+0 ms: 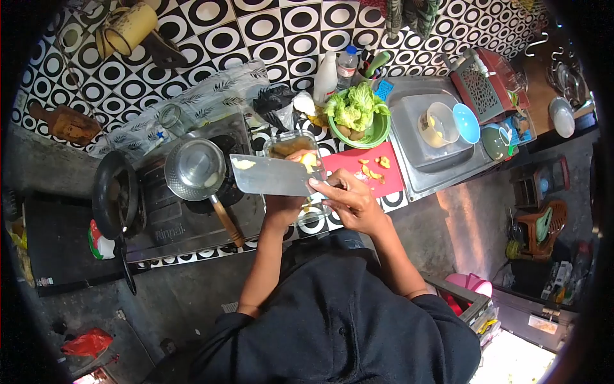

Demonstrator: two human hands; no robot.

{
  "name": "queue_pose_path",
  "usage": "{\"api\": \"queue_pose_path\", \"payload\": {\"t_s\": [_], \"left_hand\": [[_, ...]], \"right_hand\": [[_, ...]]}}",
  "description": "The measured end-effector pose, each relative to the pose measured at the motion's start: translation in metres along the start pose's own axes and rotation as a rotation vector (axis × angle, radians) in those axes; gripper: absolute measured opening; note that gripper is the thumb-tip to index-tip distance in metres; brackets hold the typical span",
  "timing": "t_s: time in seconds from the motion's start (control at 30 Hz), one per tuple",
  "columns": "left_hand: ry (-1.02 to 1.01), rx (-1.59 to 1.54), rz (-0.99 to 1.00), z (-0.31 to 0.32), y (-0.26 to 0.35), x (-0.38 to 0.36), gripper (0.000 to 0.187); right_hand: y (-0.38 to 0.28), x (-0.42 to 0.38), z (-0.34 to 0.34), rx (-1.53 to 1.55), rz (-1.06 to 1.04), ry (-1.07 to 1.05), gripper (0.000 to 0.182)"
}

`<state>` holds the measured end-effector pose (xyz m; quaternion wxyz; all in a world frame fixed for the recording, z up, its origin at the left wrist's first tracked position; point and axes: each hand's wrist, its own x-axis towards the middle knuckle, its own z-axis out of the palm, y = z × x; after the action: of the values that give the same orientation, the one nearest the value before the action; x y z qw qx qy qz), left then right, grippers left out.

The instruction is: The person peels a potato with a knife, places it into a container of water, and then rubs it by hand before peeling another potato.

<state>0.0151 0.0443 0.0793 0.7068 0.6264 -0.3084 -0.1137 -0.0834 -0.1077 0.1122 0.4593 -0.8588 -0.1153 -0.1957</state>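
Observation:
My right hand (pixel 352 202) is wrapped round the handle end of a wide cleaver (pixel 272 177), whose blade points left with a yellowish scrap on it. Partly behind the blade, my left hand (pixel 284 208) holds a pale yellow peeled piece (pixel 309 160) above a clear rectangular container (pixel 295 144) of brownish contents. To the right, a red cutting board (pixel 391 180) bears several orange-yellow pieces (pixel 373 170). A green bowl (pixel 382 128) behind the board holds leafy greens (pixel 358 107) and brown round items.
A lidded pot (pixel 195 169) with a wooden handle sits on the stove (pixel 157 221) at left, beside a dark wok (pixel 115 195). Bottles (pixel 346 67) stand against the tiled wall. The sink area (pixel 428 179) at right holds a clear tub (pixel 437 125) and blue bowl (pixel 466 123).

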Motion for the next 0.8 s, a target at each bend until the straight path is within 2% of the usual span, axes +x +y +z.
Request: {"api": "queue_pose_path", "payload": {"t_s": [0.07,0.1,0.2,0.23,0.27,0.33,0.4,0.5,0.63,0.73,0.77,0.8], "left_hand": [[-0.043,0.114,-0.025,-0.009,0.005,-0.006,0.047],[-0.009,0.143,0.064,-0.011,0.006,-0.006,0.042],[0.021,-0.227,-0.176,-0.018,-0.012,-0.021,0.058],[0.015,-0.265,-0.076,-0.018,-0.011,-0.018,0.068],[-0.008,-0.319,-0.041,-0.018,-0.009,-0.015,0.06],[-0.065,-0.398,-0.09,-0.025,-0.017,-0.019,0.053],[-0.086,-0.426,-0.111,-0.027,-0.018,-0.022,0.051],[-0.113,-0.501,-0.124,-0.028,-0.025,-0.026,0.049],[-0.155,-0.615,-0.143,-0.028,-0.028,-0.028,0.047],[-0.176,-0.666,-0.171,-0.029,-0.028,-0.029,0.048],[-0.183,-0.691,-0.186,-0.029,-0.028,-0.03,0.048],[-0.189,-0.716,-0.201,-0.029,-0.029,-0.03,0.048]], "right_hand": [[-0.004,0.0,0.0,-0.041,0.008,-0.006,0.058],[-0.004,0.0,0.001,-0.037,0.017,-0.004,0.059],[-0.002,-0.002,0.001,0.011,0.045,0.039,0.059],[0.001,-0.004,0.001,-0.014,0.097,0.046,0.057],[0.004,-0.008,0.001,-0.039,0.149,0.052,0.055],[0.013,-0.01,0.0,-0.012,0.141,0.134,0.044],[0.029,-0.021,0.003,0.022,0.279,0.208,0.039],[0.061,-0.042,0.009,0.01,0.374,0.243,0.036],[0.095,-0.07,0.018,-0.124,0.596,0.093,0.037],[0.13,-0.094,0.039,-0.231,0.553,0.091,0.041],[0.131,-0.098,0.039,-0.231,0.718,-0.015,0.043],[0.134,-0.101,0.042,-0.25,0.729,-0.013,0.043]]}}
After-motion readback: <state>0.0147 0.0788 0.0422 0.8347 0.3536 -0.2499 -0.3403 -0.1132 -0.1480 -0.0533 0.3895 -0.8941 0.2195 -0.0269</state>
